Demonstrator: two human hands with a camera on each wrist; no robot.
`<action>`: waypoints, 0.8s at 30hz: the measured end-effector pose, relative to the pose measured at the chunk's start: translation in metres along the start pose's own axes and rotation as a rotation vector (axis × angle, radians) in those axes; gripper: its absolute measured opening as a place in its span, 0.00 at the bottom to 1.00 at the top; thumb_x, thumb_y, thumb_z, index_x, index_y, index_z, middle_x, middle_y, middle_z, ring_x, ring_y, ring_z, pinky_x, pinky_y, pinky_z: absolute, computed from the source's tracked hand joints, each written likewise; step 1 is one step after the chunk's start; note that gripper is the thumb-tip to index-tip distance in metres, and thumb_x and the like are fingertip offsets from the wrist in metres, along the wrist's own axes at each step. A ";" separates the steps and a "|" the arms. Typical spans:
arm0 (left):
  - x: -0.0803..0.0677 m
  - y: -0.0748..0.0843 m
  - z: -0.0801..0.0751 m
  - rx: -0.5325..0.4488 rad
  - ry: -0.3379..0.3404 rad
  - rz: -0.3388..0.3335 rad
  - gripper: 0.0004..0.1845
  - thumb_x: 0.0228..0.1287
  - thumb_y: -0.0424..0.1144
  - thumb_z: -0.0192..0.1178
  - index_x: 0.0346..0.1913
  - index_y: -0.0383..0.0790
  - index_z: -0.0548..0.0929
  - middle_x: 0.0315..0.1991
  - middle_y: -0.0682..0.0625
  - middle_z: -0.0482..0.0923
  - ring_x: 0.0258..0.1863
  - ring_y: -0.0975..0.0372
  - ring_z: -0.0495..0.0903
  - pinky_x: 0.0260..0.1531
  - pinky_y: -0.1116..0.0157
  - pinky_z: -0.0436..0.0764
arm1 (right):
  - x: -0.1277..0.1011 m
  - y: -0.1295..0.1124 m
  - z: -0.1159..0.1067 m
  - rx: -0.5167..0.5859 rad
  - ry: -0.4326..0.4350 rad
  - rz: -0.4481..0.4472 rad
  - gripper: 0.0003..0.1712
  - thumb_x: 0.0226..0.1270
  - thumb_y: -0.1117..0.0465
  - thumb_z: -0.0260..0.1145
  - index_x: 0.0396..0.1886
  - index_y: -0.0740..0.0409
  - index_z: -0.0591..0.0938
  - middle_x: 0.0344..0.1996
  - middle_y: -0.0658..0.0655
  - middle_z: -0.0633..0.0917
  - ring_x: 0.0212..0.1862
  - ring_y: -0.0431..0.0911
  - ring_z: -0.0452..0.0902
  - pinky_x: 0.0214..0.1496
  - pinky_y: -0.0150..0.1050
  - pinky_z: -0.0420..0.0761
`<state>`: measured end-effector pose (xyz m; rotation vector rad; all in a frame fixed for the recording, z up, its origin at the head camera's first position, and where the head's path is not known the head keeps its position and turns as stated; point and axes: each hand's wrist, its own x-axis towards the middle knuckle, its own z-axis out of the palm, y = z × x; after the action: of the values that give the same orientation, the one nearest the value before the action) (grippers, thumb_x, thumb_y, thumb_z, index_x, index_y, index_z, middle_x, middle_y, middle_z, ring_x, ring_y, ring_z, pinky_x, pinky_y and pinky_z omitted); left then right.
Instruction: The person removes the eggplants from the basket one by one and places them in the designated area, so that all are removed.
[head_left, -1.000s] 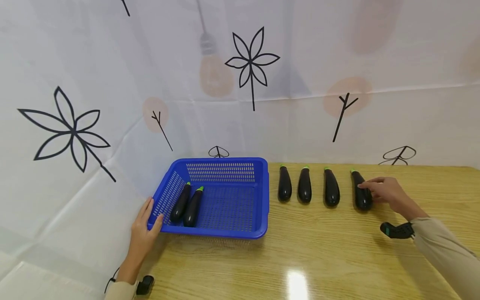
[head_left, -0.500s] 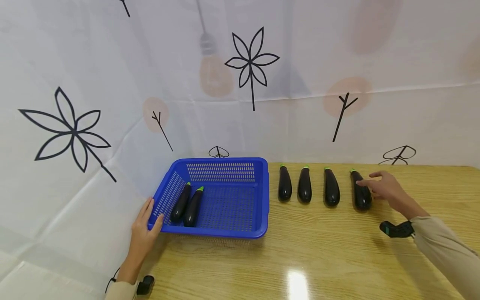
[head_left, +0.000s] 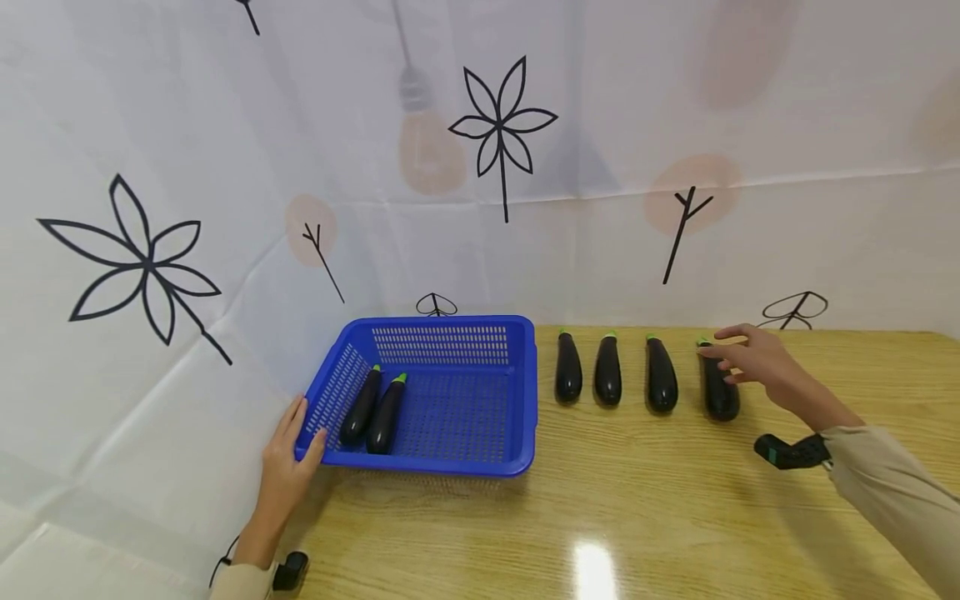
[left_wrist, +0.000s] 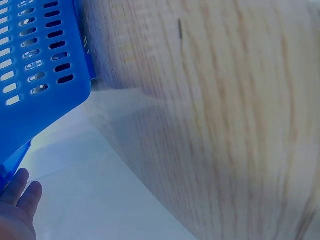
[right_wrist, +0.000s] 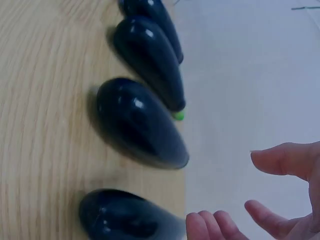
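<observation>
Right hand (head_left: 753, 360): right of centre frame, palm down, fingers spread and relaxed, hovering over the stem end of the far-right eggplant (head_left: 718, 387); grips nothing. Wrist view shows fingertips (right_wrist: 260, 212) just above that eggplant (right_wrist: 130, 217); contact cannot be told.
Right arm: beige sleeve (head_left: 892, 492) entering from lower right, forearm angled up-left.
Left hand (head_left: 288, 462): lower left, fingers straight, flat against the basket's (head_left: 457, 462) near-left corner, thumb on the rim.
Eggplant row: four on the table (head_left: 675, 517), right of the basket, stems pointing away, apart from each other.
Basket contents: two eggplants (head_left: 372, 410) side by side at its left wall.
</observation>
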<state>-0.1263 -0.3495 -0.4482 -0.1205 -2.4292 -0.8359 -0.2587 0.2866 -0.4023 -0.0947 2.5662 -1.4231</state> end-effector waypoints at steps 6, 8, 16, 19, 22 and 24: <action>0.000 -0.001 0.000 -0.003 0.005 0.004 0.32 0.63 0.34 0.59 0.68 0.30 0.63 0.68 0.36 0.60 0.64 0.39 0.60 0.53 0.37 0.64 | -0.004 -0.023 0.009 0.011 -0.071 -0.044 0.40 0.71 0.48 0.55 0.66 0.76 0.55 0.53 0.74 0.71 0.40 0.41 0.77 0.44 0.44 0.81; 0.000 -0.001 0.000 -0.005 0.004 0.008 0.32 0.62 0.34 0.60 0.68 0.29 0.63 0.68 0.36 0.60 0.64 0.39 0.61 0.53 0.37 0.64 | -0.007 -0.030 0.012 0.011 -0.093 -0.070 0.39 0.72 0.49 0.55 0.66 0.75 0.56 0.54 0.74 0.71 0.42 0.43 0.78 0.43 0.43 0.82; -0.001 -0.001 -0.001 0.002 -0.002 0.008 0.32 0.63 0.34 0.60 0.69 0.30 0.63 0.69 0.37 0.60 0.64 0.40 0.61 0.53 0.39 0.65 | -0.014 -0.054 0.029 0.025 -0.143 -0.112 0.39 0.71 0.49 0.55 0.67 0.74 0.55 0.56 0.75 0.70 0.52 0.61 0.74 0.47 0.47 0.80; -0.001 0.000 -0.001 0.001 -0.006 0.004 0.32 0.63 0.34 0.59 0.69 0.30 0.63 0.69 0.37 0.60 0.65 0.40 0.61 0.54 0.40 0.64 | -0.017 -0.060 0.035 0.041 -0.155 -0.131 0.38 0.72 0.49 0.55 0.67 0.73 0.55 0.55 0.74 0.71 0.55 0.65 0.70 0.49 0.51 0.78; -0.001 0.000 -0.001 0.000 -0.008 0.001 0.32 0.63 0.35 0.59 0.69 0.30 0.62 0.69 0.37 0.59 0.65 0.40 0.60 0.54 0.39 0.64 | -0.018 -0.065 0.040 0.053 -0.163 -0.148 0.37 0.72 0.51 0.56 0.66 0.72 0.56 0.53 0.73 0.73 0.53 0.63 0.71 0.49 0.50 0.79; -0.001 -0.001 -0.001 0.003 -0.009 -0.003 0.33 0.63 0.35 0.59 0.69 0.30 0.62 0.69 0.37 0.59 0.65 0.40 0.60 0.54 0.38 0.65 | -0.018 -0.069 0.044 0.062 -0.167 -0.153 0.36 0.71 0.52 0.56 0.66 0.72 0.56 0.53 0.72 0.73 0.51 0.60 0.73 0.48 0.49 0.79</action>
<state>-0.1251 -0.3509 -0.4483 -0.1197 -2.4396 -0.8347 -0.2351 0.2162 -0.3636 -0.3906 2.4209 -1.4774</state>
